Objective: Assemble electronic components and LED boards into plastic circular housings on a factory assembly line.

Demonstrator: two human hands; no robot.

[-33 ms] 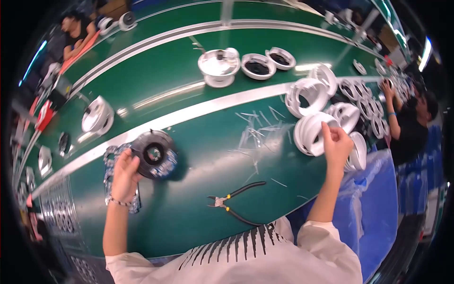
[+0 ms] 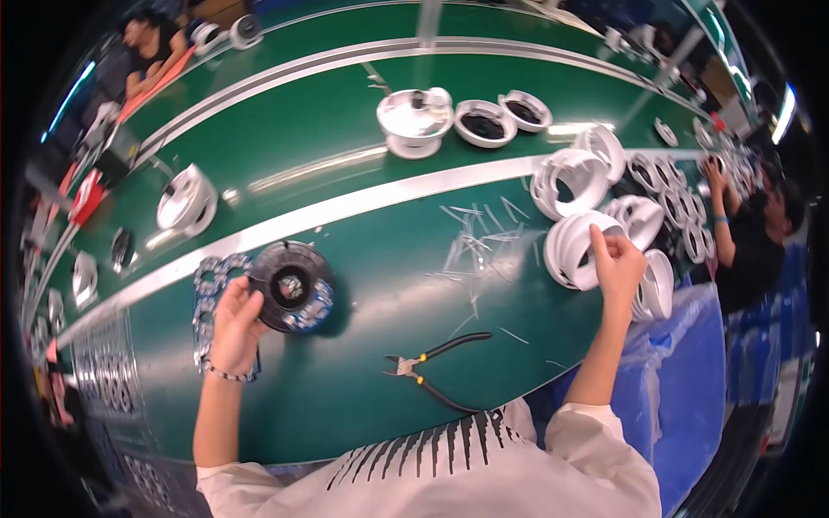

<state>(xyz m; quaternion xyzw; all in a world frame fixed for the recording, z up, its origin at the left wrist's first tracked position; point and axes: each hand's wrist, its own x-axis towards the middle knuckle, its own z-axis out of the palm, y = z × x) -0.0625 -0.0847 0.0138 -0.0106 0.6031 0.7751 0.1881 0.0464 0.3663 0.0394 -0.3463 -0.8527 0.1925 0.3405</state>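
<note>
My left hand (image 2: pixel 236 326) grips the edge of a round black plastic housing (image 2: pixel 278 302), tilted above the table. A blue circuit board (image 2: pixel 313 309) sits along its lower right side, and a hole opens at its centre. Behind that hand lies a panel of blue ring-shaped circuit boards (image 2: pixel 205 306), partly covered. On the right, my right hand (image 2: pixel 618 263) has its thumb and fingers closed on the rim of a white ring-shaped housing (image 2: pixel 566 252). More white housings (image 2: pixel 570 183) crowd around it. Diagonal cutters (image 2: pixel 406 366) with black handles lie spread on the green table between my hands.
Clear plastic strips (image 2: pixel 471 246) are scattered left of the white housings. Beyond a metal rail (image 2: pixel 345 195), a conveyor carries white housings (image 2: pixel 415 123), some with black inside. A blue-lined bin (image 2: pixel 682 371) stands at right. Co-workers (image 2: pixel 751 233) sit at far right and far left.
The whole view has shifted slightly, so the bench things appear a little further right. The black housing has turned slightly in my left hand; my right hand keeps its hold.
</note>
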